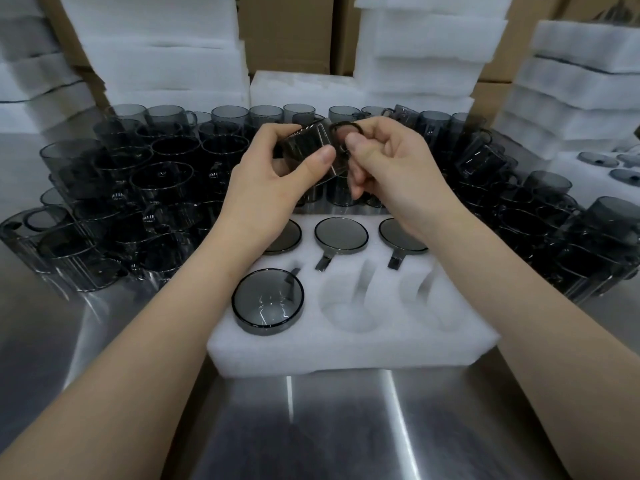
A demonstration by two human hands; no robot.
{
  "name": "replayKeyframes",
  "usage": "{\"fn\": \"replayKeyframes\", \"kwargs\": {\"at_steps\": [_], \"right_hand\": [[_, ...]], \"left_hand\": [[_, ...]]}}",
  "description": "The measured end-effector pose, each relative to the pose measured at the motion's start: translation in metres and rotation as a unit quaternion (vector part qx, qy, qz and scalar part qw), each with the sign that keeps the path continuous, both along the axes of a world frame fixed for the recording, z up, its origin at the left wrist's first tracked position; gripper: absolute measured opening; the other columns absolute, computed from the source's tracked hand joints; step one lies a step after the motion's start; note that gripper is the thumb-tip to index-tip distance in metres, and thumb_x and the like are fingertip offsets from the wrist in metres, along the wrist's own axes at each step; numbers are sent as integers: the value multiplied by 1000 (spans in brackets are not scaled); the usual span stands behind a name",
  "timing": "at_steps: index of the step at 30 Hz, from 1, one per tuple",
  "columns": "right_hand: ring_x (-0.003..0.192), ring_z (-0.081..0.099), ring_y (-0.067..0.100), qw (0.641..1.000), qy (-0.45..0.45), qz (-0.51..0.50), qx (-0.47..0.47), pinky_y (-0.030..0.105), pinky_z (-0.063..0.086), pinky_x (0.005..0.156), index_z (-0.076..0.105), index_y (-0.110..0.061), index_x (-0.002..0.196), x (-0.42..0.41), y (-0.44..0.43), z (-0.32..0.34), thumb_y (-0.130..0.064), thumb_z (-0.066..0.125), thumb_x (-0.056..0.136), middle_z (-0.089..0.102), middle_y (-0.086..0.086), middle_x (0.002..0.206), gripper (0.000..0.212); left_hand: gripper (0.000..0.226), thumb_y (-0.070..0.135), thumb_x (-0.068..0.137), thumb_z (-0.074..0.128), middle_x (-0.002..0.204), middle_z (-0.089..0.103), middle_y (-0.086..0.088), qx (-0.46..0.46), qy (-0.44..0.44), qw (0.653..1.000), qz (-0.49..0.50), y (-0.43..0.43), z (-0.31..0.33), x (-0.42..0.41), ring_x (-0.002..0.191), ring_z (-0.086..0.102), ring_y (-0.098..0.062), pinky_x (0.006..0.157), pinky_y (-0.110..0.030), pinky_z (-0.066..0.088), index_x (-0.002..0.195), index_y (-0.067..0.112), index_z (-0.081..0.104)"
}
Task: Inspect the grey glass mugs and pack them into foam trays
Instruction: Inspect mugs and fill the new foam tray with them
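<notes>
Resting on steel table (pixel 346 427) at bottom-ctr, foam tray (pixel 346 355) has inverted mugs (pixel 268 303) in 4 of 6 cavities. Above it, mid-frame, L hand (pixel 263 181) curls fingers and thumb round body of tilted grey glass mug (pixel 311 150); R hand (pixel 391 168) pinches its handle. Loose mugs (pixel 166 178) crowd L/R and behind, w/ foam stacks (pixel 166 57) at top.

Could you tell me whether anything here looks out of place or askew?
Yes: in the crowd of loose mugs, a few tilted mugs at the right lean on upright ones instead of standing. The tray looks tidy; I see no breakage.
</notes>
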State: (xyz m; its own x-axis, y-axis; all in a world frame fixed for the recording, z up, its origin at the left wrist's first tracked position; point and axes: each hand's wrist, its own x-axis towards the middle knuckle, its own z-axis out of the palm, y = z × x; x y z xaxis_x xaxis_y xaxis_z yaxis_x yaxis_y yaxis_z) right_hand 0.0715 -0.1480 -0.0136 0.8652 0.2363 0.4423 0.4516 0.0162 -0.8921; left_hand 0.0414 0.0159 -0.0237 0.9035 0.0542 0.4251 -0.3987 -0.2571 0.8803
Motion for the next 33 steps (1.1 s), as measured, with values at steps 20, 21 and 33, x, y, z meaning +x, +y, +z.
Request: {"fn": "replayKeyframes", "kwargs": {"at_steps": [20, 21, 33], "right_hand": [[93, 70, 36, 955, 193, 210, 88, 42, 59, 77, 51, -8, 131, -7, -1, 7, -50, 53, 89, 65, 23, 115, 59], [84, 71, 33, 961, 174, 193, 89, 38, 59, 70, 54, -10, 123, -8, -1, 6, -44, 59, 89, 69, 18, 104, 48], [95, 56, -8, 985, -77, -67, -137, 14, 42, 86, 57, -21, 119, -12, 9, 1, -29, 44, 103, 61, -18, 98, 22]], "left_hand": [[47, 25, 91, 53, 136, 54, -3, -3, -60, 991, -121, 0, 2, -4, 132, 47, -13, 111, -38, 38, 135, 12, 44], [47, 23, 90, 55, 139, 53, -3, 0, -67, 992, -104, 1, 2, -5, 134, 46, -16, 113, -44, 37, 135, 15, 45], [59, 30, 73, 78, 114, 62, 20, 160, -161, 974, 10, -7, 6, -13, 111, 59, -8, 100, -37, 46, 127, 28, 56]]}}
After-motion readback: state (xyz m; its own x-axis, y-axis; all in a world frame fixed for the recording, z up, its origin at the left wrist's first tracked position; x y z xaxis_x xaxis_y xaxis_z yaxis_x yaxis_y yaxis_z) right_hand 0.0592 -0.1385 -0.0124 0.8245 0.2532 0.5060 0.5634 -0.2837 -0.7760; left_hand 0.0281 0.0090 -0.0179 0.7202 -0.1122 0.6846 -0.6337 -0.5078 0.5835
